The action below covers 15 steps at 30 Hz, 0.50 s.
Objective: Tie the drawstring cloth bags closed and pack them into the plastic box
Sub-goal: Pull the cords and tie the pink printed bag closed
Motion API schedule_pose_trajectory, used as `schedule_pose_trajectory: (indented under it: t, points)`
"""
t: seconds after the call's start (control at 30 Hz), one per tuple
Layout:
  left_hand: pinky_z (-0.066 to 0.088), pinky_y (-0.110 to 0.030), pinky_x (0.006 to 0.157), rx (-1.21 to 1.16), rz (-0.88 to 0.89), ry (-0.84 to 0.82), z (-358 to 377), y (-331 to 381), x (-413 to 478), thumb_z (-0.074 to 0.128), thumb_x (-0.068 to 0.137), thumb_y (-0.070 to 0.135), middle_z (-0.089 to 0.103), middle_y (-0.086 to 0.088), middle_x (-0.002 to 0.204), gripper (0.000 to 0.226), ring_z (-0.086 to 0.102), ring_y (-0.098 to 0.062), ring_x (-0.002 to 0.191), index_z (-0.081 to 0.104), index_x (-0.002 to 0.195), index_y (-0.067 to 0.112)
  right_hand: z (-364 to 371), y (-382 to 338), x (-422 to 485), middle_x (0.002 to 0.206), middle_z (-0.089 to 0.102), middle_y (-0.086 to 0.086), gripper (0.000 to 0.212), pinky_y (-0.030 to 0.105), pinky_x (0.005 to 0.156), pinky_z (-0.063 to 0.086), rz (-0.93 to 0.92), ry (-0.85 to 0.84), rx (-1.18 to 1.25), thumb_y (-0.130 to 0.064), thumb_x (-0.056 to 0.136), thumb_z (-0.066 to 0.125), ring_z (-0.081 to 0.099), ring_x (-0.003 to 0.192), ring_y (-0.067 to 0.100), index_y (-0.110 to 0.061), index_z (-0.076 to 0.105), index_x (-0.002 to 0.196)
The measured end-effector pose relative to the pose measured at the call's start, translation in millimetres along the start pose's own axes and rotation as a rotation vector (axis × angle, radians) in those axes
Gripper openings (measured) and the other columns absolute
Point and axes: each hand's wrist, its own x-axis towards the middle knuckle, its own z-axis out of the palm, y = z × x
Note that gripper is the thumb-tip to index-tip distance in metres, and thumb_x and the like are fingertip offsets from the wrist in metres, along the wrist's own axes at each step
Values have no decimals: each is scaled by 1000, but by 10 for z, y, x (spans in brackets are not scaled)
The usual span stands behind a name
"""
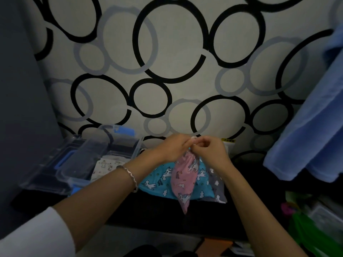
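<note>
Pinches the white drawstring cord [193,140] at the gathered neck of the pink unicorn-print cloth bag [182,180] with left hand [172,148] and right hand [210,152] together, fingers curled tight on it, right of the open clear plastic box with blue latches [87,156]. Holds the pink bag over a flat teal animal-print cloth bag [157,178] just right of that box. Shows a white printed cloth bag [105,166] lying inside the box.
</note>
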Motion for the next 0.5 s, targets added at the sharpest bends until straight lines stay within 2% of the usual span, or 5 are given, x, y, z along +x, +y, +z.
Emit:
schedule_pose_trajectory:
  t: [0.1, 0.2, 0.33, 0.4, 0.5]
  points:
    - [47, -39, 74, 3, -23, -60, -46, 40, 52, 37, 103, 32, 65, -11, 82, 41, 59, -26, 77, 61, 82, 6, -36, 34, -38, 73, 65, -1, 18, 14, 59, 46, -225, 29, -226, -10, 85, 66, 56, 63, 4, -19, 67, 101]
    - [40, -34, 61, -12, -59, -175, -144, 46, 91, 45, 100, 32, 54, -4, 66, 39, 48, -23, 61, 61, 78, 4, -65, 53, -38, 71, 64, 2, 12, 26, 59, 41, -394, -50, -461, -12, 88, 60, 53, 65, 11, -11, 72, 86]
    - [27, -19, 48, -109, -83, -173, -240, 52, 71, 60, 93, 29, 40, 5, 55, 27, 34, -5, 44, 62, 75, 10, -107, 82, 1, 72, 59, 8, 26, 28, 59, 37, -299, -118, -474, -17, 91, 60, 50, 67, 15, -3, 65, 70]
    - [28, -10, 44, -137, -62, -140, -261, 54, 56, 63, 92, 22, 43, 8, 53, 17, 38, 2, 38, 65, 80, 10, -124, 55, 7, 77, 65, 14, 23, 27, 64, 42, -205, -173, -325, -15, 92, 60, 54, 69, 15, -2, 68, 76]
    - [25, -16, 44, -204, -23, -49, -257, 18, 55, 67, 88, 24, 41, 6, 54, 15, 31, -3, 44, 67, 86, 9, -126, 23, -4, 80, 70, 14, 17, 25, 67, 48, -18, -208, -3, -14, 93, 59, 62, 71, 12, -8, 73, 83]
